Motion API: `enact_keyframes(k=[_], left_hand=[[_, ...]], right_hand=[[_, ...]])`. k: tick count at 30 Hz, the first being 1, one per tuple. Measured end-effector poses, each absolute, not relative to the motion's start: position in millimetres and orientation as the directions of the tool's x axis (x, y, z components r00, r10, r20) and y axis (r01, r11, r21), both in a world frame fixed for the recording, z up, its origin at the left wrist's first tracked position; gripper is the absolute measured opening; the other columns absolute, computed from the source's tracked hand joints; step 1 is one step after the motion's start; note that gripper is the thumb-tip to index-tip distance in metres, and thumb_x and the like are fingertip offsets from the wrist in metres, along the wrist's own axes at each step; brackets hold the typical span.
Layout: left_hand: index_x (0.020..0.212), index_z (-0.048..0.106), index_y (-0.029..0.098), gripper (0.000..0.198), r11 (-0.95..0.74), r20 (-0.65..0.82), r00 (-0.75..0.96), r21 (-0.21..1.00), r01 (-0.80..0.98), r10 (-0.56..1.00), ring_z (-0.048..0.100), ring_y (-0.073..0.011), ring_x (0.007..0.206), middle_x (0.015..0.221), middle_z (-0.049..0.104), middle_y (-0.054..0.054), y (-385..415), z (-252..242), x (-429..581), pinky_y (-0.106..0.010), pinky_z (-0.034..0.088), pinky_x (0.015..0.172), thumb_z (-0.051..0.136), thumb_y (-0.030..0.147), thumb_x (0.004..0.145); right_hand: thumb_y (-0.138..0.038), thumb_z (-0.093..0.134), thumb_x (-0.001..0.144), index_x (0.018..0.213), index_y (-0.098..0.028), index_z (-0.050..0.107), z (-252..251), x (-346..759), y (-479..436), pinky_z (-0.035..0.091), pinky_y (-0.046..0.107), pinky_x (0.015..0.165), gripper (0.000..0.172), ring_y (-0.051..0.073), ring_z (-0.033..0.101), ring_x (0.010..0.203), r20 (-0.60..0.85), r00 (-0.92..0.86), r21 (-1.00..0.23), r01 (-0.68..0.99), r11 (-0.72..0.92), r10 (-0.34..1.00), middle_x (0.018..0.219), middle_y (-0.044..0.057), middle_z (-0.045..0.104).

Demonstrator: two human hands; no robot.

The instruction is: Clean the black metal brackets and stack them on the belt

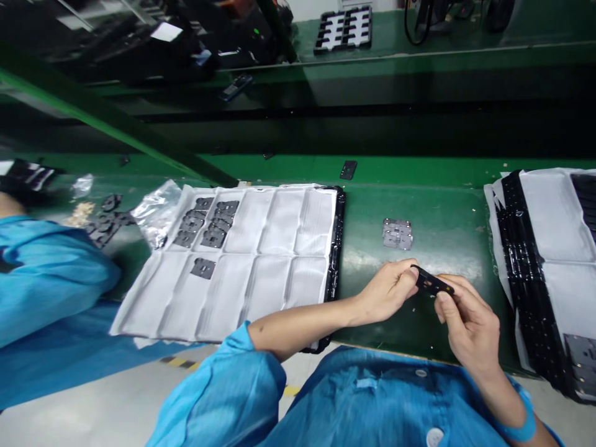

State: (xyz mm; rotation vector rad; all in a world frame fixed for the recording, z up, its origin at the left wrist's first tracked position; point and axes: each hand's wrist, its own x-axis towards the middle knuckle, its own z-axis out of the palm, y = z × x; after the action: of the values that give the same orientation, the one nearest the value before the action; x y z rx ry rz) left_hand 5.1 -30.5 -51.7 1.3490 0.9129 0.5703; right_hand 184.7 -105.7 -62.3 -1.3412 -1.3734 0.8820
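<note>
A flat black plastic part with small holes (433,282) is held between my two hands above the green bench, in front of my body. My left hand (393,287) pinches its left end between thumb and fingers. At the other end, my right hand (468,320) grips it with the thumb below and the fingers behind. Just beyond my hands lies a small group of grey flat parts (397,234) on the bench. To the left, a white-lined compartment tray (288,223) carries several dark flat parts (216,226) in its left compartments.
A stack of black trays with white liners (521,248) stands at the right. One dark part (348,169) lies by the bench's back edge. At the left are a clear plastic bag (158,208), loose black parts (109,223) and a co-worker's blue sleeve (46,273). A green post (116,127) slants overhead.
</note>
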Motion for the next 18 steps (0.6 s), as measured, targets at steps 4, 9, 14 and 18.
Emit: enact_keyframes(k=[4, 9, 14, 18], left_hand=[[0.077, 0.038, 0.023, 0.035, 0.149, -0.211, 0.540, 0.976, 0.157, 0.815, 0.039, -0.0102, 0.059, 0.064, 0.039, 0.006, -30.6, -57.8, 5.1, -0.021, 0.033, 0.054, 0.042, 0.043, 0.105], [0.079, 0.038, 0.023, 0.032, 0.170, -0.232, 0.564, 0.972, 0.160, 0.792, 0.037, -0.0105, 0.060, 0.066, 0.039, 0.005, -31.5, -55.1, 3.3, -0.021, 0.032, 0.054, 0.042, 0.042, 0.104], [0.078, 0.038, 0.023, 0.036, 0.210, -0.238, 0.568, 0.971, 0.115, 0.788, 0.036, -0.0107, 0.060, 0.066, 0.037, 0.005, -31.6, -49.8, 2.9, -0.021, 0.031, 0.054, 0.040, 0.048, 0.105], [0.078, 0.037, 0.023, 0.045, 0.214, -0.246, 0.552, 0.969, 0.122, 0.797, 0.036, -0.0106, 0.059, 0.066, 0.036, 0.005, -32.3, -52.4, 3.9, -0.021, 0.031, 0.054, 0.040, 0.058, 0.106]], right_hand=[[-0.026, 0.062, 0.107, 0.115, -0.022, 0.080, -62.7, 183.7, -105.6, 0.051, 0.028, 0.052, 0.020, 0.013, 0.056, 0.057, 0.162, 0.095, -0.952, 0.279, 0.129, 0.982, 0.095, 0.007, 0.071], [-0.026, 0.063, 0.107, 0.115, -0.021, 0.080, -62.2, 183.5, -105.8, 0.050, 0.027, 0.050, 0.020, 0.012, 0.054, 0.055, 0.155, 0.111, -0.958, 0.260, 0.122, 0.982, 0.097, 0.008, 0.070], [-0.023, 0.063, 0.107, 0.115, -0.023, 0.080, -63.2, 183.7, -106.9, 0.050, 0.027, 0.051, 0.020, 0.012, 0.056, 0.057, 0.174, 0.097, -0.954, 0.262, 0.144, 0.980, 0.098, 0.007, 0.070], [-0.027, 0.063, 0.107, 0.114, -0.022, 0.082, -63.8, 183.5, -106.9, 0.051, 0.028, 0.051, 0.021, 0.013, 0.057, 0.057, 0.156, 0.100, -0.955, 0.271, 0.124, 0.983, 0.097, 0.008, 0.072]])
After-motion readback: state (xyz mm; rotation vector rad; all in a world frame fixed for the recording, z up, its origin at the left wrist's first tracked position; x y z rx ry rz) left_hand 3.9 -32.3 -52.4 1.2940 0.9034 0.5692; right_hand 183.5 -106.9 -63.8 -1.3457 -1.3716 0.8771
